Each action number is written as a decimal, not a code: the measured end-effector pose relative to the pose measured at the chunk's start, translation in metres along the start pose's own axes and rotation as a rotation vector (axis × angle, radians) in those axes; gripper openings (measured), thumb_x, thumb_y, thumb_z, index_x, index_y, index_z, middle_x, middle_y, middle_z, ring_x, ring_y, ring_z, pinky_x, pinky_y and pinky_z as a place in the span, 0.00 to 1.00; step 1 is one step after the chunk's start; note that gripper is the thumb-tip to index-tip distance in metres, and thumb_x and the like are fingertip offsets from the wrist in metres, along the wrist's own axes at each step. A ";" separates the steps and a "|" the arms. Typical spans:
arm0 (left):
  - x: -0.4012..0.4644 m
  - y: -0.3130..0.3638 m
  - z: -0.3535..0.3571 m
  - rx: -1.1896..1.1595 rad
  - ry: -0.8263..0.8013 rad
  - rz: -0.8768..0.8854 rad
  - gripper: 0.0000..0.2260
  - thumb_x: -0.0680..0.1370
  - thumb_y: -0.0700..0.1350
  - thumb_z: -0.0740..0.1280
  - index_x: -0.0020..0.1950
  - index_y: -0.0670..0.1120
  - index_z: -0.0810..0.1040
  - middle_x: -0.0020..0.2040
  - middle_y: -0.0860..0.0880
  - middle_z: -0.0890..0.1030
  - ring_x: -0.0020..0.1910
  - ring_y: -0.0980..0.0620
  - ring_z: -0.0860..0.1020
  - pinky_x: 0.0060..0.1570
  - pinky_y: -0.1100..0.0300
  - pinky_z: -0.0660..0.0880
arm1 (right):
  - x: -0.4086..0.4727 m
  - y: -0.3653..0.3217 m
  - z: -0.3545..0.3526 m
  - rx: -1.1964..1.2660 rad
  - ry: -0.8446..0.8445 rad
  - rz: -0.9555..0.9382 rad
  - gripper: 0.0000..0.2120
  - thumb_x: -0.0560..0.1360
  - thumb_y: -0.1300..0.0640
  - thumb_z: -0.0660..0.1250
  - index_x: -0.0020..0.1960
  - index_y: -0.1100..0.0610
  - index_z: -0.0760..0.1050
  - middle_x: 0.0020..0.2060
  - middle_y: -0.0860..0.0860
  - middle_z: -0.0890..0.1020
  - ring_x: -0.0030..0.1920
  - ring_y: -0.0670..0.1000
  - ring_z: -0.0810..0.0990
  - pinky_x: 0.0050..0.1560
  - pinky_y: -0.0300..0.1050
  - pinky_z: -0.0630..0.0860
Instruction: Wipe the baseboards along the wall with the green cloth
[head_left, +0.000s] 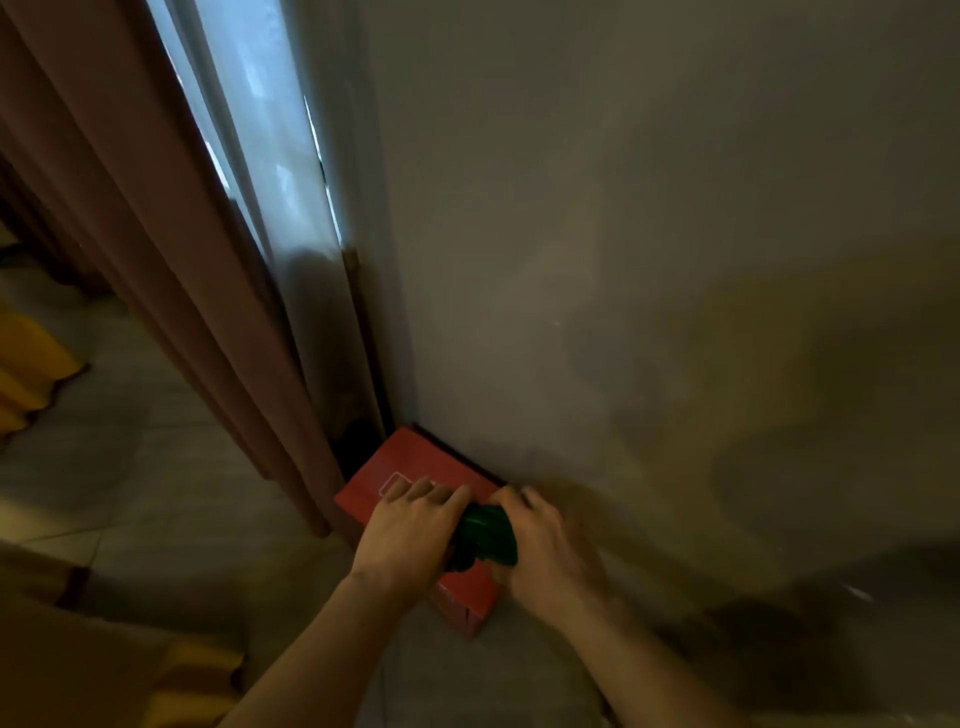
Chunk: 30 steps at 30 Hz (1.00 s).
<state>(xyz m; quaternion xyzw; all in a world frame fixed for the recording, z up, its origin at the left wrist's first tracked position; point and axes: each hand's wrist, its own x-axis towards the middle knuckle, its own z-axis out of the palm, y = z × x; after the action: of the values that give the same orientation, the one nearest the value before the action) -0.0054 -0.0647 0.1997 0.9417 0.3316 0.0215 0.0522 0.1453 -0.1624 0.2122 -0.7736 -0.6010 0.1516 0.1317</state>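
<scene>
Here a plain grey wall (649, 218) fills most of the view, dim and blurred toward the right, and meets a pale tiled floor (156, 467) at its foot. At the left a long brown curtain (130, 218) hangs to the floor beside a bright strip of window (249, 130), closing off the corner where wall and window frame meet. The floor to the left of the curtain lies open, with yellow fabric (31, 374) at the far left edge. A red box (410, 467) sits on the floor pushed into that corner, touching the wall's foot and hiding the dark baseboard (457, 449) except for a thin strip behind it. The left hand (410, 530) rests flat on the box lid, fingers spread. The right hand (540, 545), motion-blurred, clenches the bunched green cloth (485, 540), which lies on the box top between the two hands.
</scene>
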 end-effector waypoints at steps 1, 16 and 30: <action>0.006 -0.005 0.012 0.006 -0.012 -0.010 0.23 0.77 0.54 0.70 0.70 0.55 0.68 0.66 0.52 0.78 0.65 0.47 0.74 0.63 0.51 0.68 | 0.008 0.004 0.011 0.004 -0.013 -0.002 0.28 0.68 0.54 0.76 0.64 0.46 0.68 0.59 0.47 0.75 0.59 0.53 0.76 0.52 0.45 0.74; 0.048 -0.045 0.199 -0.064 -0.065 -0.224 0.31 0.80 0.53 0.65 0.80 0.55 0.57 0.78 0.49 0.66 0.77 0.43 0.62 0.76 0.48 0.56 | 0.094 0.082 0.176 -0.032 -0.133 -0.037 0.38 0.74 0.43 0.71 0.77 0.48 0.58 0.74 0.52 0.63 0.74 0.55 0.60 0.68 0.52 0.70; 0.021 -0.036 0.217 -0.113 -0.285 -0.236 0.39 0.82 0.58 0.60 0.81 0.57 0.35 0.83 0.52 0.40 0.81 0.48 0.41 0.78 0.49 0.40 | 0.071 0.094 0.183 -0.094 -0.273 0.016 0.43 0.76 0.43 0.67 0.81 0.46 0.42 0.81 0.54 0.48 0.80 0.57 0.44 0.75 0.58 0.56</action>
<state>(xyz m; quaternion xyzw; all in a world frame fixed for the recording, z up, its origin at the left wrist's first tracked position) 0.0045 -0.0419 -0.0203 0.8854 0.4271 -0.0998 0.1538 0.1733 -0.1128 0.0021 -0.7559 -0.6135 0.2280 0.0114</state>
